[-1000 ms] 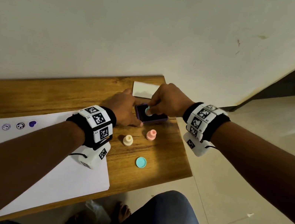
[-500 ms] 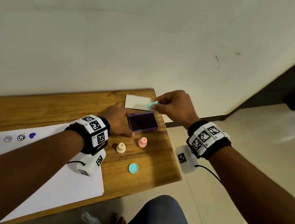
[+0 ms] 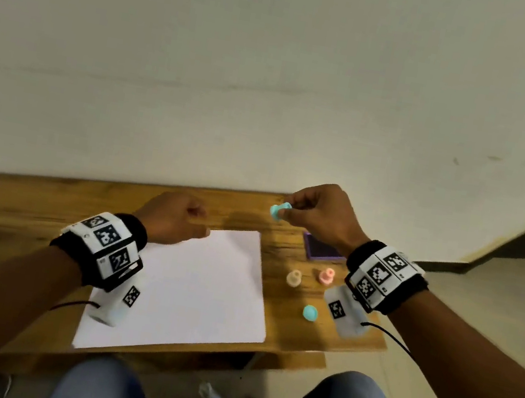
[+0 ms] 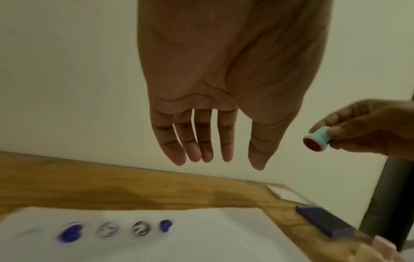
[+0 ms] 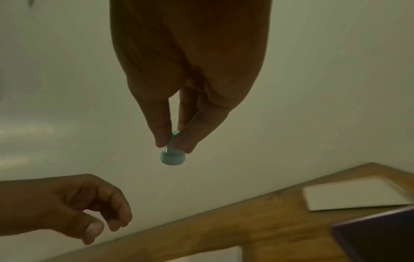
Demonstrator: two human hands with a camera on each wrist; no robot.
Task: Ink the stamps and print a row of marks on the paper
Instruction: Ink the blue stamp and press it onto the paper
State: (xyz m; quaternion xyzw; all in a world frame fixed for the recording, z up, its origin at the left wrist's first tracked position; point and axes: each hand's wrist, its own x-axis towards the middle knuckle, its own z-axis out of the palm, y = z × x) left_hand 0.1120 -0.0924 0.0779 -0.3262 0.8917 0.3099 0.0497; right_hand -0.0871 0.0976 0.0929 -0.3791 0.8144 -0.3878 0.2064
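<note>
My right hand [image 3: 287, 210] pinches a small teal stamp [image 3: 276, 211] by its stem between thumb and fingers. It holds the stamp in the air, left of the purple ink pad [image 3: 321, 252]. The stamp's face [image 4: 313, 144] looks dark with ink. My left hand [image 3: 195, 219] hovers over the far left corner of the white paper [image 3: 197, 292], fingers relaxed and holding nothing. A row of several purple and grey marks [image 4: 112, 230] runs along the paper's far edge. In the head view my left arm hides them.
A cream stamp [image 3: 293, 277], a pink stamp [image 3: 326, 275] and a teal cap [image 3: 310, 312] stand on the wooden table [image 3: 26, 211] right of the paper. A white card [image 5: 354, 195] lies behind the ink pad. The wall runs close behind, and the table's right edge is near.
My right hand lifted the teal stamp off the ink pad and carried it left. My left hand let go of the pad and moved left over the paper.
</note>
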